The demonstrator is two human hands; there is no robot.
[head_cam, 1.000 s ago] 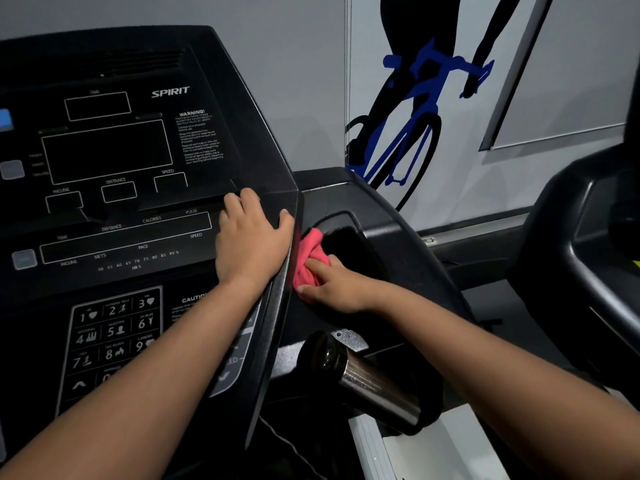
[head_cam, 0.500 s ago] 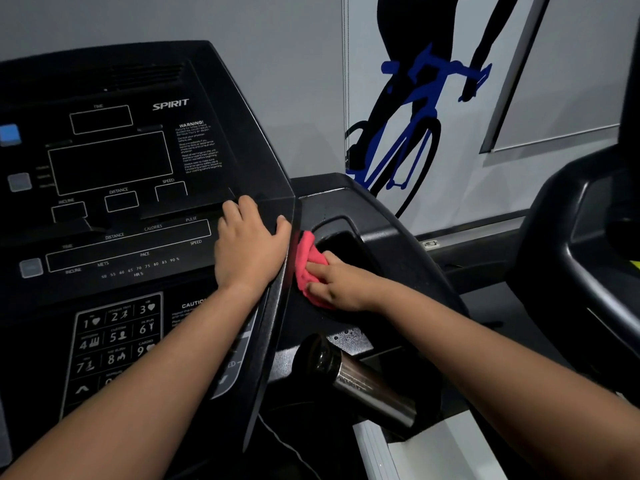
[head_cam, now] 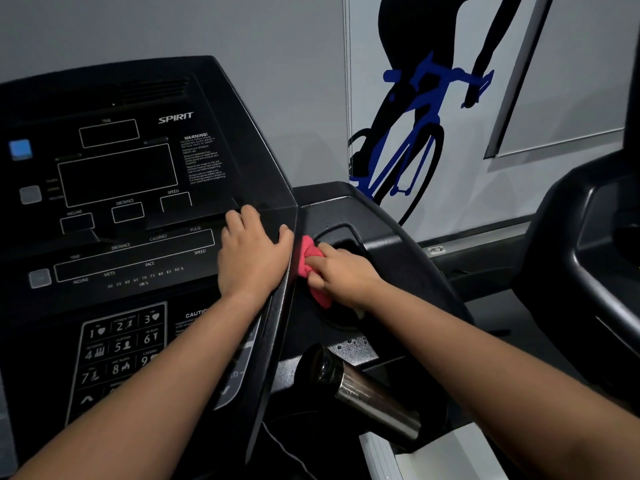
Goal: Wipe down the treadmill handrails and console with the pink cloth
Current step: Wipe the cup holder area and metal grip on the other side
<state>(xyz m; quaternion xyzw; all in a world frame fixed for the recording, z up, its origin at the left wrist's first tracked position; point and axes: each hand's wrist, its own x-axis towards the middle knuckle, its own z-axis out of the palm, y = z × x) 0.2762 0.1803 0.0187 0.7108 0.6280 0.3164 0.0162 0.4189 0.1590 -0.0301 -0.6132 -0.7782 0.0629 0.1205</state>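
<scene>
Pink cloth (head_cam: 305, 262) is bunched in my right hand (head_cam: 346, 277), grip closed tight round it, pressed between the console (head_cam: 138, 174) edge and the cup holder (head_cam: 349, 242). Left hand (head_cam: 252, 261) lies flat on the console, fingers relaxed. Steel bottle (head_cam: 374, 396) sits below.

A gym: treadmill console (head_cam: 138, 209), cyclist wall mural (head_cam: 415, 133).

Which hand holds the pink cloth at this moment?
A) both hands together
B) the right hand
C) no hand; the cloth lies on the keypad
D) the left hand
B: the right hand grips the bunched pink cloth just to the right of the console, while the left hand rests flat on the console face and holds nothing.
</scene>
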